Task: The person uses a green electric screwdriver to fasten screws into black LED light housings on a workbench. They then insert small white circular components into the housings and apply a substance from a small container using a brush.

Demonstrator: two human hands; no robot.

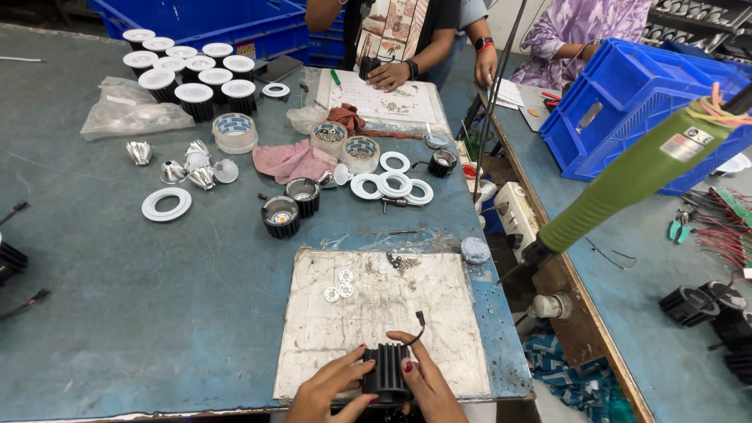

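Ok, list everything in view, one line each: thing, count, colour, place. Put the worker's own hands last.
finned housing: one, black, between both hands on the worn mat
worn mat: one, off-white, near table edge
small washers: about three, white, on the mat
loose housings: two, black, mid-table
flat rings: about five, white, mid-table
finished lamps: about ten, white-topped, far left
reflectors: several, silver, left
pink cloth: one, centre
crate: one, blue, right
power screwdriver: one, green, hanging right
left hand: on housing
right hand: on housing
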